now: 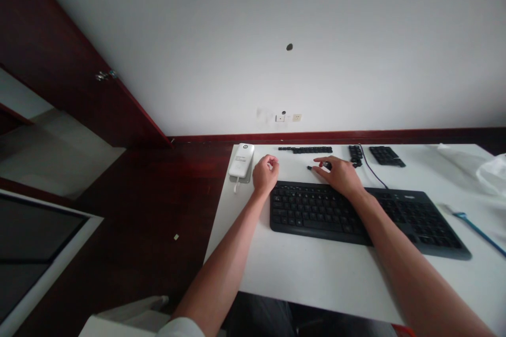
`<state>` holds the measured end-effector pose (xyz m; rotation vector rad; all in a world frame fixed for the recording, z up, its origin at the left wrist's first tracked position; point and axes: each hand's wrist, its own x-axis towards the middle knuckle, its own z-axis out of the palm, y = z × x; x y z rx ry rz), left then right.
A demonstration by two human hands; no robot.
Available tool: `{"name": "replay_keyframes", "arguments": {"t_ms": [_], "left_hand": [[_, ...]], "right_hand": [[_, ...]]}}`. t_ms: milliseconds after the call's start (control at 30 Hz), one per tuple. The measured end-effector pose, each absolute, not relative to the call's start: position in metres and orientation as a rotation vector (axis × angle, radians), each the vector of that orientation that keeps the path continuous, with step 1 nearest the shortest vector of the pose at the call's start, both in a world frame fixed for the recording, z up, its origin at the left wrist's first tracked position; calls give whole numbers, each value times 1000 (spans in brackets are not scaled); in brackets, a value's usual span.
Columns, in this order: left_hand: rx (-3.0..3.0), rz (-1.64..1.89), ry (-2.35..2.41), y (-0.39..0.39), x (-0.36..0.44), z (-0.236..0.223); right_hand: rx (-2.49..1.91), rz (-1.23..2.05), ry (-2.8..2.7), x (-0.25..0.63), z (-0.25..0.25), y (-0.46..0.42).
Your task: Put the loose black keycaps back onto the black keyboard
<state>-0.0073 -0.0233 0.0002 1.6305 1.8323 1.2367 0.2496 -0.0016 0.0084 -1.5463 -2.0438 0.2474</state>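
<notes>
A black keyboard (316, 210) lies on the white table, with most of its main keys in place. My left hand (265, 175) rests just past its upper left corner, fingers curled in; whatever they may hold is hidden. Beyond the keyboard's back edge is my right hand (339, 175), palm down, thumb and forefinger apart. A small black keycap (309, 168) lies just off the thumb tip. Another dark piece (327, 165) shows between thumb and forefinger, seemingly loose on the table. My right forearm crosses the keyboard and hides part of its keys.
Loose keycaps stand in a row (312, 150), a small cluster (355, 154) and a block (385, 156) along the table's far side. A white power bank (242, 160) sits at left, a blue-handled brush (474, 229) and plastic bag (492, 174) at right. A cable (371, 168) runs behind the keyboard.
</notes>
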Motion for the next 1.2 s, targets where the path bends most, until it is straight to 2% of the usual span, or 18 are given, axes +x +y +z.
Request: {"name": "replay_keyframes", "arguments": {"t_ms": [700,1200], "left_hand": [[1650,1193,1829,-23,-8,4],[1647,1190,1821,-26,-7,7]], "right_hand": [[-1489,365,-2130,245,10,-7],[-1590,296,-2136,235,12,-11]]}}
